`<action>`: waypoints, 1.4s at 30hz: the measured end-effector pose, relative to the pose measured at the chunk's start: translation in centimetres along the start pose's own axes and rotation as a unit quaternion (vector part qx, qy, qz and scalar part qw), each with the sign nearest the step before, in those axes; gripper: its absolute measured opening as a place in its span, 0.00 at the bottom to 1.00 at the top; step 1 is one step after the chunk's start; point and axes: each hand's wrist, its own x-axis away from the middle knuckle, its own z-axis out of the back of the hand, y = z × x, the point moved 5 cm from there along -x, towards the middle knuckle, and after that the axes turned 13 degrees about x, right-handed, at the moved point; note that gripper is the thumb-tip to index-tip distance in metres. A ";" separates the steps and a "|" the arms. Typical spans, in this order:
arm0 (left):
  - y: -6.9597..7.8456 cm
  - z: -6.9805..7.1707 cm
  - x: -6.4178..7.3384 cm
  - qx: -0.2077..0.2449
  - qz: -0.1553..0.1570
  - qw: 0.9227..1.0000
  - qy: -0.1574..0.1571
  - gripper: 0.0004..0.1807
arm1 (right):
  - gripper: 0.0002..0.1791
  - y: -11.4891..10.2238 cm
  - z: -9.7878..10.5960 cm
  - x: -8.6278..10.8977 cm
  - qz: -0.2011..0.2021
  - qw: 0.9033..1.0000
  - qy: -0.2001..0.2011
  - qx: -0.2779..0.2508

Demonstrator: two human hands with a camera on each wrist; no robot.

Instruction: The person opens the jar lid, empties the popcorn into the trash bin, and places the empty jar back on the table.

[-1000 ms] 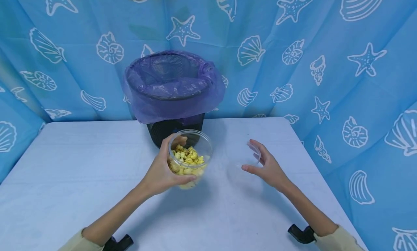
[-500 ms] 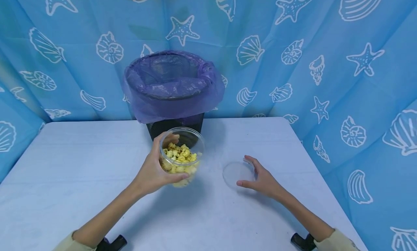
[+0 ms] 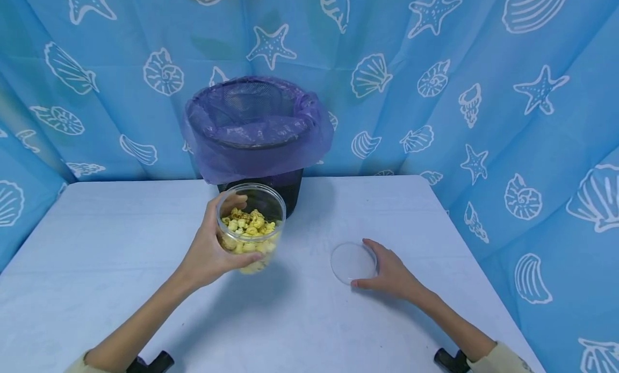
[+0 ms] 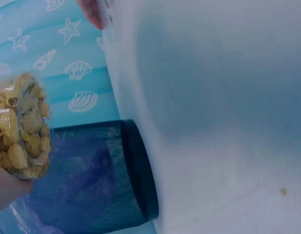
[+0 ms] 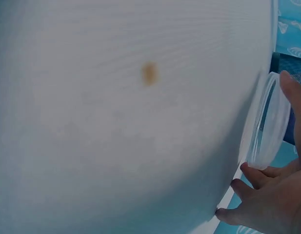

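Popcorn (image 3: 249, 222) partly fills a clear plastic jar (image 3: 278, 203), uncovered at the top. My left hand (image 3: 213, 249) grips it around its side, thumb at the near side, and holds it up in front of the bin. In the left wrist view the popcorn jar (image 4: 23, 126) shows at the left edge, with part of the hand beneath it. A round clear lid (image 3: 353, 263) lies flat on the table to the right. My right hand (image 3: 394, 271) spans its right side, thumb and fingertips at the rim; the right wrist view shows the lid (image 5: 272, 126) between them.
Behind the jar stands a black mesh bin (image 3: 292, 193) lined with a purple bag (image 3: 263, 163), near the back edge of the white table (image 3: 121, 228). A blue seashell-print curtain (image 3: 387, 120) hangs behind and at the sides. A small crumb (image 4: 283, 191) lies on the cloth.
My right hand has lowered the lid from a tilted position to flat on the table. My left hand has carried the popcorn jar to the left.
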 end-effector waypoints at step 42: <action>4.1 4.9 0.3 -0.044 -0.044 0.997 0.054 0.60 | 0.33 -14.2 19.4 -12.5 0.144 0.974 0.139 0.102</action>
